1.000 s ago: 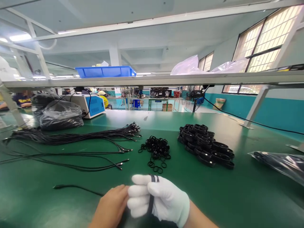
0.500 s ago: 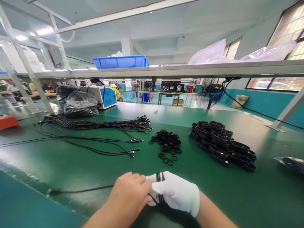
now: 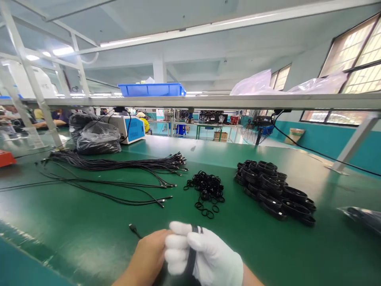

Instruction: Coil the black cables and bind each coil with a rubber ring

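My right hand (image 3: 208, 254), in a white glove, is closed around a black USB cable (image 3: 191, 260) wound in several turns about its fingers. My bare left hand (image 3: 150, 250) presses against the gloved fingertips, closed on the same cable; its own fingertips are hidden behind the glove. The cable's plug end (image 3: 133, 228) sticks out to the left of it, above the table. Beyond my hands lies a pile of small black rings (image 3: 206, 184). Finished-looking coils of black cable (image 3: 269, 186) are stacked to the right, and a bundle of straight black cables (image 3: 119, 163) lies left.
On the green table (image 3: 89, 230) stand a black plastic bag (image 3: 98, 137) and a blue-and-white machine (image 3: 132, 129). A shelf (image 3: 208, 102) crosses above, carrying a blue tray (image 3: 152, 90). Another plastic bag (image 3: 361, 218) lies far right.
More cable is wound round my gloved hand, and the free length on the left has become short. The plug end has moved up and right. My view has tilted up slightly.
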Available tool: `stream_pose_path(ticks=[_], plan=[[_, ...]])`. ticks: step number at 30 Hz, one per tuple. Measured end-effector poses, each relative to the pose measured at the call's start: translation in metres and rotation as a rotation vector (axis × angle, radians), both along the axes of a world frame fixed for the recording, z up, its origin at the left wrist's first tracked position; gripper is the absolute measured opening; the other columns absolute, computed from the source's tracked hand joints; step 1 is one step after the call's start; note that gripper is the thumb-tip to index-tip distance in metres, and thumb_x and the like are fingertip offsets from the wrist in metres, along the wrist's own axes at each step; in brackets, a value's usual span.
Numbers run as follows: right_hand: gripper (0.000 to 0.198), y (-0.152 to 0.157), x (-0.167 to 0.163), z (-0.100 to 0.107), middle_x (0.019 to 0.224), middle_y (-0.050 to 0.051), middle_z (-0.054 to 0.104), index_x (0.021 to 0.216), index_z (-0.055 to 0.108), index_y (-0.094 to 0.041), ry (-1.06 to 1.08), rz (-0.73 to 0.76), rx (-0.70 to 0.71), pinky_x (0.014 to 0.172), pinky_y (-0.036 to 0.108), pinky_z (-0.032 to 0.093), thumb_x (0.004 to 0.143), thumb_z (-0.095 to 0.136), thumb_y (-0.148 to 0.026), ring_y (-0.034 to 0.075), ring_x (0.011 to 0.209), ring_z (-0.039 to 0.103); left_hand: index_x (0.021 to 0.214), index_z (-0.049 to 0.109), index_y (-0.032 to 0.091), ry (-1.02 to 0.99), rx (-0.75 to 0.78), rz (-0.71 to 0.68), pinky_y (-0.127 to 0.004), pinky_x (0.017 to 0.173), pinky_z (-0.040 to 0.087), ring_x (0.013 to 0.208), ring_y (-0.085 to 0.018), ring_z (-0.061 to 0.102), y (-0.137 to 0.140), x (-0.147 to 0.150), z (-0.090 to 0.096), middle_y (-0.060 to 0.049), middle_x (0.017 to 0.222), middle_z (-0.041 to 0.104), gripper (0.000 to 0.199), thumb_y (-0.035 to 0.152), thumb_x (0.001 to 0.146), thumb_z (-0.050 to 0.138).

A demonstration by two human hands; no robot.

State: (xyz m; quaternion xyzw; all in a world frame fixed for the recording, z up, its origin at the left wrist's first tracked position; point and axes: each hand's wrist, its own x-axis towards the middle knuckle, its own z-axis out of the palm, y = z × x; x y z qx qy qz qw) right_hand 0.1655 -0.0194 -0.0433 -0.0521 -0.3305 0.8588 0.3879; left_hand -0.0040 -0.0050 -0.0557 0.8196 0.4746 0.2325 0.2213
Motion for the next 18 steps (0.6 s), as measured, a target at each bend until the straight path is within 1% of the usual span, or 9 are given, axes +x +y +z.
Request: stream_pose_path(ticks=[3, 5, 7, 8, 10, 13, 15, 16, 18], plan=[[0.033, 0.007, 0.005, 0.005, 0.068, -0.004, 0.047, 0.09, 0.056, -0.016, 0.097, -0.205, -0.128, 0.065, 0.026, 0.035, 0.066, 0.075, -0.027, 0.009, 0.065, 0.047, 0.088, 0.064, 0.023, 0.257, 0.163, 0.105, -0.027, 0.066, 0.043, 0.075, -0.019, 0.062, -0.007, -0.003, -0.007, -0.002, 0.082, 0.068, 0.03, 0.02, 0.088, 0.034], [0.04, 0.011, 0.009, 0.003, 0.078, 0.001, 0.057, 0.098, 0.056, -0.015, 0.042, -0.325, -0.186, 0.073, 0.03, 0.039, 0.065, 0.076, -0.026, 0.013, 0.075, 0.055, 0.093, 0.063, 0.025, 0.386, 0.212, 0.126, -0.028, 0.063, 0.042, 0.073, -0.02, 0.063, -0.016, 0.003, -0.008, -0.001, 0.083, 0.068, 0.031, 0.017, 0.089, 0.033], [0.051, 0.013, 0.011, 0.0, 0.093, 0.007, 0.062, 0.105, 0.055, -0.014, -0.047, -0.419, -0.241, 0.082, 0.036, 0.04, 0.062, 0.078, -0.028, 0.02, 0.088, 0.059, 0.088, 0.062, 0.025, 0.481, 0.271, 0.102, -0.029, 0.058, 0.039, 0.067, -0.021, 0.062, -0.025, 0.014, -0.007, 0.0, 0.078, 0.067, 0.029, 0.014, 0.088, 0.035], [0.054, 0.014, 0.011, -0.001, 0.097, 0.009, 0.062, 0.106, 0.055, -0.013, -0.088, -0.448, -0.252, 0.084, 0.038, 0.039, 0.06, 0.079, -0.029, 0.022, 0.09, 0.06, 0.084, 0.062, 0.025, 0.516, 0.309, 0.09, -0.029, 0.056, 0.037, 0.064, -0.021, 0.061, -0.029, 0.019, -0.006, 0.001, 0.075, 0.066, 0.028, 0.012, 0.087, 0.036], [0.055, 0.013, 0.01, -0.002, 0.093, 0.009, 0.063, 0.105, 0.056, -0.013, -0.165, -0.472, -0.245, 0.081, 0.037, 0.041, 0.058, 0.08, -0.029, 0.021, 0.086, 0.061, 0.078, 0.06, 0.023, 0.549, 0.387, 0.062, -0.03, 0.054, 0.034, 0.059, -0.021, 0.059, -0.034, 0.028, -0.005, 0.001, 0.071, 0.064, 0.027, 0.007, 0.083, 0.039], [0.051, 0.008, 0.006, 0.0, 0.078, 0.003, 0.062, 0.101, 0.058, -0.013, -0.315, -0.431, -0.211, 0.072, 0.029, 0.041, 0.057, 0.081, -0.027, 0.013, 0.072, 0.058, 0.072, 0.059, 0.021, 0.533, 0.519, -0.03, -0.031, 0.056, 0.031, 0.057, -0.019, 0.056, -0.033, 0.031, 0.004, 0.001, 0.068, 0.063, 0.021, 0.003, 0.077, 0.048], [0.042, 0.005, 0.003, 0.002, 0.069, 0.0, 0.06, 0.09, 0.062, -0.011, -0.385, -0.329, -0.177, 0.065, 0.026, 0.039, 0.056, 0.081, -0.025, 0.011, 0.064, 0.054, 0.068, 0.057, 0.02, 0.527, 0.561, -0.127, -0.03, 0.057, 0.03, 0.06, -0.019, 0.055, -0.027, 0.027, 0.018, 0.001, 0.067, 0.063, 0.011, 0.012, 0.075, 0.06], [0.036, 0.003, 0.002, 0.002, 0.065, -0.001, 0.058, 0.083, 0.062, -0.01, -0.387, -0.262, -0.149, 0.063, 0.025, 0.038, 0.056, 0.081, -0.026, 0.01, 0.06, 0.052, 0.067, 0.057, 0.019, 0.53, 0.545, -0.173, -0.03, 0.058, 0.029, 0.061, -0.019, 0.055, -0.023, 0.024, 0.028, 0.002, 0.066, 0.063, 0.011, 0.019, 0.072, 0.066], [0.031, -0.001, 0.002, 0.001, 0.061, -0.001, 0.055, 0.072, 0.061, -0.01, -0.336, -0.126, -0.091, 0.061, 0.026, 0.039, 0.058, 0.079, -0.03, 0.01, 0.058, 0.051, 0.066, 0.056, 0.019, 0.525, 0.439, -0.251, -0.028, 0.058, 0.029, 0.063, -0.017, 0.054, -0.013, 0.018, 0.049, 0.003, 0.066, 0.063, 0.024, 0.034, 0.065, 0.075]])
